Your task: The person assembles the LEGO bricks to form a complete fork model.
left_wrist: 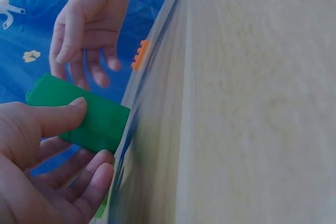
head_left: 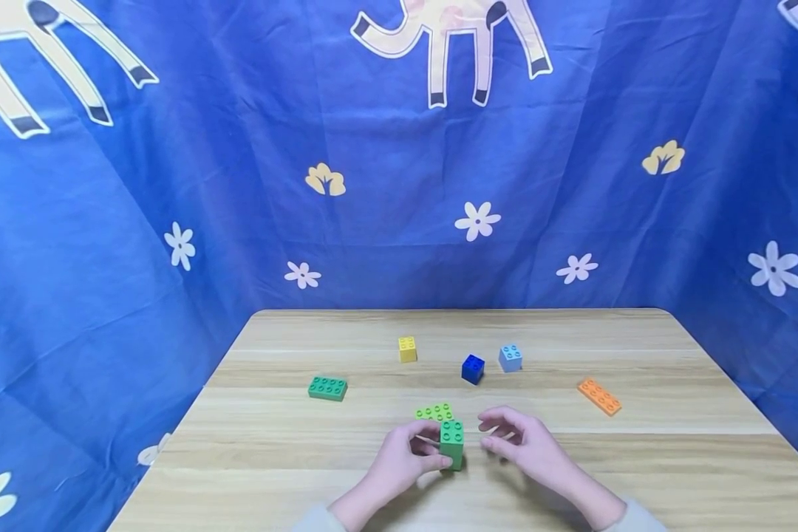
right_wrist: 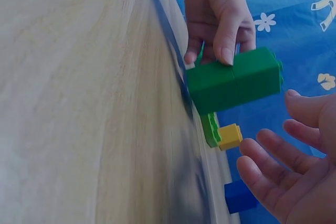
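My left hand (head_left: pixel 401 457) pinches a green stack of toy building bricks (head_left: pixel 452 443) between thumb and fingers. The stack stands upright, studs up, close over the table; a seam in the right wrist view (right_wrist: pixel 236 80) shows two bricks joined. To its right, my right hand (head_left: pixel 530 449) is held apart with loosely bent fingers and nothing in them. Just behind the stack lies a lime green brick (head_left: pixel 434 411), its near part hidden by the left hand and the stack.
Farther back on the wooden table (head_left: pixel 273 458) are a yellow brick (head_left: pixel 407 349), a dark blue brick (head_left: pixel 473 369) and a light blue brick (head_left: pixel 510 359). A flat dark green brick (head_left: pixel 328 389) lies left, an orange brick (head_left: pixel 599 397) right. Blue patterned cloth (head_left: pixel 386 244) hangs behind.
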### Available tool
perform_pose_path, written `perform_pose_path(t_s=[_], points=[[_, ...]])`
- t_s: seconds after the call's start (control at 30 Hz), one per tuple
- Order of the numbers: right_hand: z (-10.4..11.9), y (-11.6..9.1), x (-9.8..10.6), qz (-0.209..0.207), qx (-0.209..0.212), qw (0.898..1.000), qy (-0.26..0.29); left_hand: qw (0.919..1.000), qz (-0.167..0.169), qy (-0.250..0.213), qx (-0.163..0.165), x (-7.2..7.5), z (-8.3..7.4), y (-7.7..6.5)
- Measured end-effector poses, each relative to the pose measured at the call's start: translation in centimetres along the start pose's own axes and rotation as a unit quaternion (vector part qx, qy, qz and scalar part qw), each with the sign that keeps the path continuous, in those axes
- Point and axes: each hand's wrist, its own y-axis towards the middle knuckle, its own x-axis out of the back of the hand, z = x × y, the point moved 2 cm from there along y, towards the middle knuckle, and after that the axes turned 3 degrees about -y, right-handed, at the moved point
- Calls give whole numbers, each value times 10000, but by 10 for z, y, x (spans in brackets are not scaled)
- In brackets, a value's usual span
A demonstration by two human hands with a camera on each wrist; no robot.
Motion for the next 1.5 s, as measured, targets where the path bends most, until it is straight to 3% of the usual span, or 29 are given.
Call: perform_pose_path(t_s=[0.53,0.8,1.17,1.5], points=[[-12,-10,19,-337,44,9994,120,9991,-347,235,-2,37,2,-16],[-22,-15,30,-466,-208,9987,-41,9979,-605,220,123,56,3,-26],[-34,-22,47,-761,-208,9968,90,9903,-1300,223,446,86,12,-37],[-43,-27,65,-1258,-224,9915,-251,9782,-1921,255,753,107,18,-44]])
